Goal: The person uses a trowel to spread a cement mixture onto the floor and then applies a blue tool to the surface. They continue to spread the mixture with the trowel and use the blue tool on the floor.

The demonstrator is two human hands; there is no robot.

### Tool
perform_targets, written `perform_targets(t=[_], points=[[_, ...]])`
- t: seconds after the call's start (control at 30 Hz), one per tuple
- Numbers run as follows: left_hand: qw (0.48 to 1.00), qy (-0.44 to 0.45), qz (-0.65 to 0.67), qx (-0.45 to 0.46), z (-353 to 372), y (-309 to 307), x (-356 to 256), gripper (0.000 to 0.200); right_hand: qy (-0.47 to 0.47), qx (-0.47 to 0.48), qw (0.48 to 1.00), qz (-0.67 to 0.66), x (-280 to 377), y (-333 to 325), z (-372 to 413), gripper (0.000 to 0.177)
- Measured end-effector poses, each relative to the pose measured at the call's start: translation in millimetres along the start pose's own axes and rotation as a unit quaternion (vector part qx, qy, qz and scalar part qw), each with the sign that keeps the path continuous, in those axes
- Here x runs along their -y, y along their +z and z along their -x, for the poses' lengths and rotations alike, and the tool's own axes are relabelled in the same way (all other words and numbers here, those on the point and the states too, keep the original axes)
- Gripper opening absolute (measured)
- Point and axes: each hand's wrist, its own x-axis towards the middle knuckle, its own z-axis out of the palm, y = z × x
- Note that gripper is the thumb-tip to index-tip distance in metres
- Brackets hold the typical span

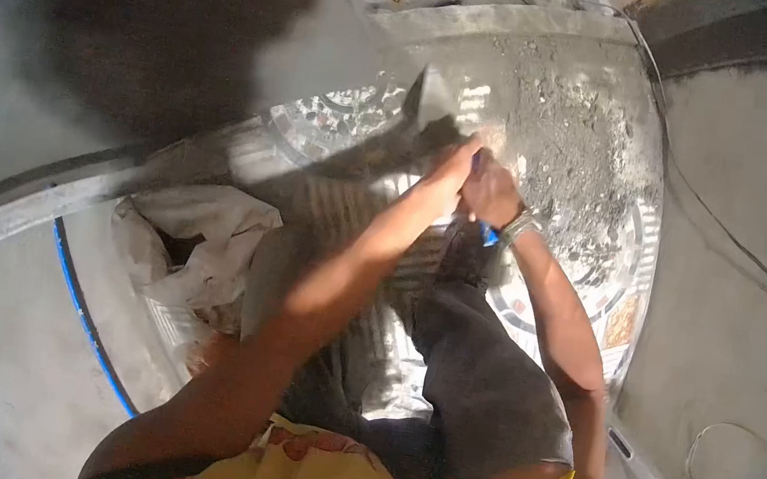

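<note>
here, gritty grey mortar [570,119] covers patterned mosaic tiles [332,118]. arms outstretched, the left hand [454,169] and right hand [491,196] clench fingers round a flat grey metal trowel [432,100].

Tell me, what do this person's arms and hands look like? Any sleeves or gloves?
Both arms are bare, with no sleeves or gloves on the left hand or right hand. The right wrist carries a pale wristband with a blue part.
</note>
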Motion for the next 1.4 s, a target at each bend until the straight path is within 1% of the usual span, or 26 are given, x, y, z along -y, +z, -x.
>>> perform_targets(t=[0.1,0.13,0.23,0.27,0.33,0.37,0.43,0.47,0.53,0.57,0.63,0.7,0.8,0.83,0.9,0.93,0.97,1.03,1.07,1.1,1.17,1.23,1.27,1.3,1.33,1.4], points=[[0.994,0.042,0.099,0.028,-31.3,-13.8,20.8,0.041,-0.093,0.139,0.980,0.105,-6.2,-25.9,-13.8,0.037],[0.986,0.075,0.149,0.032,-27.7,-19.0,31.8,0.040,0.013,0.175,0.975,-0.135,7.6,-50.6,-17.8,0.026],[0.965,0.163,0.201,-0.043,2.5,-9.4,38.6,0.040,0.097,0.150,0.923,-0.340,25.6,-66.4,-19.6,0.019],[0.975,0.118,0.187,-0.032,4.6,-4.7,26.7,0.040,0.116,0.215,0.910,-0.336,15.4,-62.2,-24.6,0.018],[0.986,0.069,0.152,0.011,-23.2,-10.9,8.5,0.039,-0.097,0.149,0.981,-0.077,-11.7,-35.7,-31.4,0.018],[0.984,0.061,0.166,0.017,-24.1,-5.6,-1.8,0.038,-0.180,0.077,0.979,0.055,-18.1,-33.7,-38.2,0.021],[0.982,0.088,0.167,0.030,-11.7,-9.3,3.2,0.037,-0.181,0.220,0.955,0.081,-9.3,-45.1,-41.9,0.019],[0.974,0.099,0.205,0.019,1.0,-8.2,11.1,0.037,-0.106,0.224,0.968,-0.035,-8.2,-40.4,-39.2,0.022],[0.969,0.078,0.234,-0.004,-0.3,-11.2,17.4,0.037,0.038,0.184,0.939,-0.288,-6.1,-31.1,-33.9,0.058],[0.972,0.075,0.216,-0.050,10.4,0.5,5.0,0.038,0.072,0.212,0.932,-0.286,-6.9,-36.4,-39.9,0.039],[0.972,0.139,0.187,0.023,-16.8,-11.4,0.0,0.038,0.139,0.266,0.913,-0.276,-7.9,-46.1,-51.2,0.020],[0.972,0.077,0.213,0.063,-17.2,-22.4,10.0,0.036,0.071,0.254,0.928,-0.262,0.1,-47.9,-45.0,0.022],[0.967,0.097,0.236,-0.006,-4.3,-14.1,16.9,0.040,0.079,0.150,0.948,-0.268,12.7,-63.4,-36.4,0.025],[0.974,0.093,0.204,-0.033,-16.9,-12.1,10.6,0.041,0.002,0.155,0.969,-0.193,-3.2,-47.6,-42.6,0.026],[0.987,0.062,0.138,0.061,-56.3,-23.9,-9.1,0.039,-0.152,0.124,0.980,-0.035,-33.8,-16.9,-54.8,0.029],[0.986,0.067,0.136,0.070,-66.2,-26.2,-8.2,0.038,-0.057,0.211,0.968,-0.124,-25.2,-28.9,-53.4,0.028],[0.983,0.055,0.157,0.082,-14.2,-10.2,-14.5,0.037,0.039,0.286,0.935,-0.206,-14.8,-46.5,-57.6,0.026],[0.975,0.124,0.179,0.048,-5.2,-11.8,4.6,0.044,0.083,0.192,0.945,-0.250,-11.0,-29.9,-46.2,0.034],[0.975,0.101,0.194,0.039,-6.3,-12.8,5.6,0.042,0.101,0.143,0.946,-0.272,3.1,-45.5,-47.3,0.045],[0.978,0.104,0.179,0.002,-16.6,-8.3,1.8,0.041,0.190,0.235,0.902,-0.309,5.6,-66.8,-46.7,0.045],[0.992,0.092,0.084,-0.010,-28.2,-4.1,-20.2,0.040,0.008,0.269,0.959,-0.092,-15.9,-42.0,-55.0,0.028],[0.992,0.041,0.119,0.023,-15.4,-2.3,-28.4,0.045,-0.139,0.295,0.943,0.066,-14.0,-66.0,-66.3,0.022],[0.989,0.060,0.137,0.015,-6.2,-3.7,-19.7,0.048,0.113,0.314,0.927,-0.171,-8.9,-44.5,-62.1,0.025],[0.984,0.081,0.155,0.010,1.3,-4.5,-12.4,0.050,-0.077,0.093,0.989,-0.083,-9.3,-29.4,-47.6,0.024],[0.978,0.112,0.173,0.028,2.3,-5.1,-5.3,0.054,0.060,0.162,0.970,-0.173,0.2,-51.3,-48.8,0.028],[0.989,0.088,0.117,-0.024,-45.8,-18.7,-3.4,0.043,0.097,0.185,0.949,-0.236,-7.1,-43.5,-48.0,0.027]])
